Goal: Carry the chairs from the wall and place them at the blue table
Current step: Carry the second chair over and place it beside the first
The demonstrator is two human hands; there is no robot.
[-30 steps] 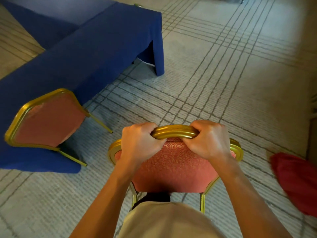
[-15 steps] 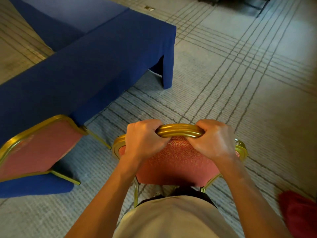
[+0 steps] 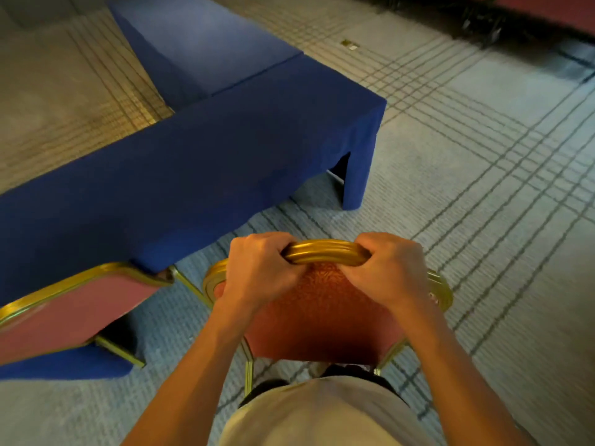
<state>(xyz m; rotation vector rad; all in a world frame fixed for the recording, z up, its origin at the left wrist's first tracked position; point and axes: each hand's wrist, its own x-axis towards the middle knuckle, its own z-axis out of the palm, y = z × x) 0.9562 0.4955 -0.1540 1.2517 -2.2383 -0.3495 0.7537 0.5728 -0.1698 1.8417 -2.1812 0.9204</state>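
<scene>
The blue table (image 3: 225,162) has swung in closer and its open end now sits nearer mid-view. The red cloth that lay off to the right is gone from sight, so the person has come on along the table's long side.

The grey lined carpet (image 3: 483,204) runs under everything. The table's blue cloth hangs to the floor, and a second blue-draped table (image 3: 206,53) butts onto its far side.

One red-and-gold banquet chair (image 3: 74,310) is already in at the table on the left. It's tucked tight, with the corner of its back against the drape.

The carried chair (image 3: 322,310) is just to the right of it, close to the table edge but not yet pushed in. Its feet are hidden behind the person's shirt, so I can't tell if it's lifted or down.

Both hands are clenched on its gold top rail (image 3: 325,252). The left hand (image 3: 257,272) is wrapped round the left of the curve, and the right hand (image 3: 389,272) round the right.

So I'd say one chair is placed and this one is nearly there. It wants setting down and sliding in beside the first. How many wait at the wall, I can't see.
</scene>
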